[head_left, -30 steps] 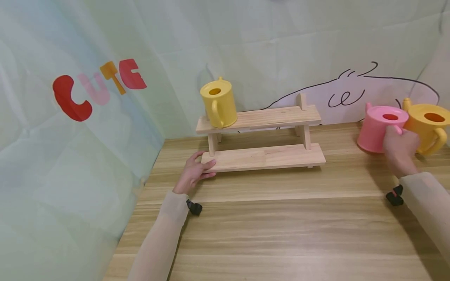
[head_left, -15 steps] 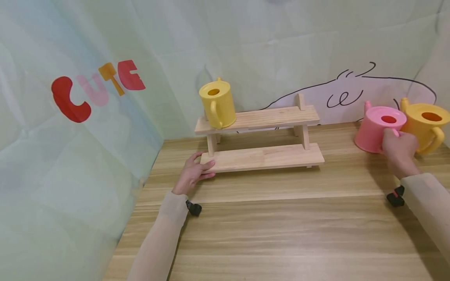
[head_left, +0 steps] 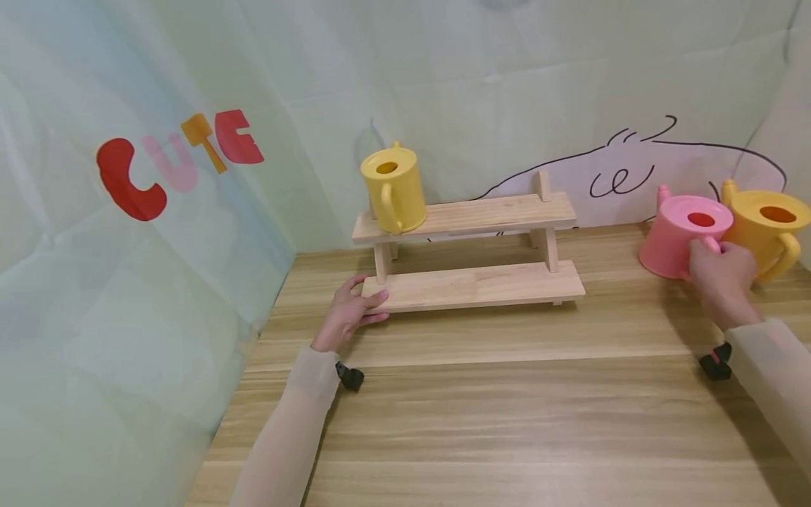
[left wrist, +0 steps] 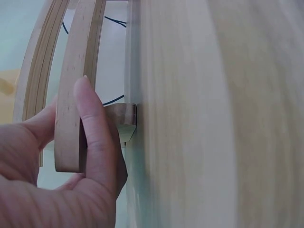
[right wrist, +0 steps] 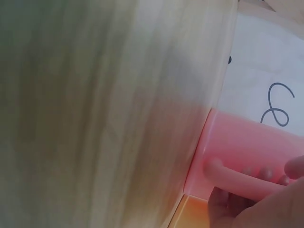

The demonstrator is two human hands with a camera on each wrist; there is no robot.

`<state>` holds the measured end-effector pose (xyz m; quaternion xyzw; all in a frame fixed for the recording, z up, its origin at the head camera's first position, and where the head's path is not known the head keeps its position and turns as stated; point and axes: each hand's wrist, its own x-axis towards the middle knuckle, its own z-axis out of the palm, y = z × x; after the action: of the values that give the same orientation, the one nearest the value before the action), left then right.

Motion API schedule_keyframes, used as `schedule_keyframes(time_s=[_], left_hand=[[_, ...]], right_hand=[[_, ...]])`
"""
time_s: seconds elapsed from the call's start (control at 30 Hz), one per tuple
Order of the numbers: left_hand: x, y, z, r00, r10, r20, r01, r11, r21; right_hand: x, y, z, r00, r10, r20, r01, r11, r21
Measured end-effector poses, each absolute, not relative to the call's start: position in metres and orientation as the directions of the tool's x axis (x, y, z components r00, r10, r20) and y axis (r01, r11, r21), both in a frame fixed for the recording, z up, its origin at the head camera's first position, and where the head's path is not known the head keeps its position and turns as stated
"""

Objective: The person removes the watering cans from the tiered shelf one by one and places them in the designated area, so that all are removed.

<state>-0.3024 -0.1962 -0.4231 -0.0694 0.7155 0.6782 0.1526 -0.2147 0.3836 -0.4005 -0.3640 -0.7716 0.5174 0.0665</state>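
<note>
My left hand (head_left: 350,310) grips the left end of the lower board of a two-tier wooden shelf (head_left: 475,285). In the left wrist view, the board's end (left wrist: 71,123) lies between thumb and fingers. On the upper board's left end stands a yellow watering can (head_left: 395,190), handle toward me. At the right, my right hand (head_left: 724,278) holds a pink watering can (head_left: 673,236) by its handle. The right wrist view shows fingers curled round that pink handle (right wrist: 242,183). The pink can stands on the table, close beside a deeper yellow watering can (head_left: 760,239).
The wood-grain table (head_left: 494,415) runs back to a pale fabric backdrop (head_left: 443,91) with a black line drawing. Another fabric wall at the left carries coloured letters (head_left: 133,179). A short upright peg (head_left: 543,186) rises at the upper board's right end.
The pink watering can and my right hand have shifted very slightly to the left. My left hand, the shelf and the yellow cans show no clear movement apart from a small camera sway.
</note>
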Motion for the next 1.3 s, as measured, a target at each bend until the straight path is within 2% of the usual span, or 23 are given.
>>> schedule_keyframes(time_s=[0.3,0.53,0.6,0.73,1.1,1.3], left_hand=[[-0.303,-0.196,-0.424,-0.944,0.099,-0.313,-0.307,0.076,0.949],[-0.301,-0.195,-0.424,-0.945,0.095,-0.312,-0.305,0.083,0.949],[-0.300,-0.195,-0.423,-0.946,0.093,-0.311,-0.304,0.084,0.949],[-0.300,-0.195,-0.423,-0.947,0.088,-0.309,-0.302,0.084,0.950],[-0.303,-0.197,-0.424,-0.946,0.097,-0.310,-0.304,0.073,0.950],[-0.303,-0.195,-0.424,-0.945,0.087,-0.316,-0.310,0.071,0.948]], right_hand=[[-0.204,0.369,-0.393,-0.704,0.680,-0.205,0.470,0.229,-0.852],[-0.201,0.343,-0.383,-0.633,0.772,-0.055,0.426,0.288,-0.857],[-0.199,0.337,-0.379,-0.635,0.772,-0.029,0.415,0.309,-0.856],[-0.198,0.328,-0.370,-0.678,0.735,0.013,0.389,0.373,-0.842],[-0.201,0.283,-0.355,-0.833,0.541,0.117,0.187,0.473,-0.861],[-0.203,0.248,-0.348,-0.871,0.443,0.211,0.035,0.485,-0.874]])
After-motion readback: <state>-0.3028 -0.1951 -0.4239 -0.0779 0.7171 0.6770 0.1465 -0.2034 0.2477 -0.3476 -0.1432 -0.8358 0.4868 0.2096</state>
